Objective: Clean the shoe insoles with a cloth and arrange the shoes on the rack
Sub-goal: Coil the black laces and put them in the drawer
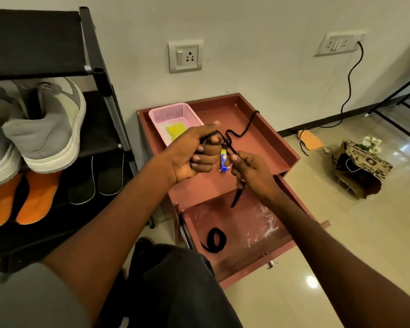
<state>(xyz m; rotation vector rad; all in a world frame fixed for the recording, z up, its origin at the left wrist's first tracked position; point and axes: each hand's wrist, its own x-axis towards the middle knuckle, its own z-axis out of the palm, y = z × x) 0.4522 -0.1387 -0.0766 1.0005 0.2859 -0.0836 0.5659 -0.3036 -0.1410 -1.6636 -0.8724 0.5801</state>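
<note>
Grey suede shoe (50, 129) on rack (100, 74), hands gripping flat black lace (232, 136)

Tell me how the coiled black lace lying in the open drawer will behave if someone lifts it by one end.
The coiled lace is probably floppy: it lies in a loose loop with a tail, so it would likely uncoil and hang limp. It looks thin and flat, so likely very light. It should not roll or slide on the drawer floor, judging by how flat it lies.
</note>
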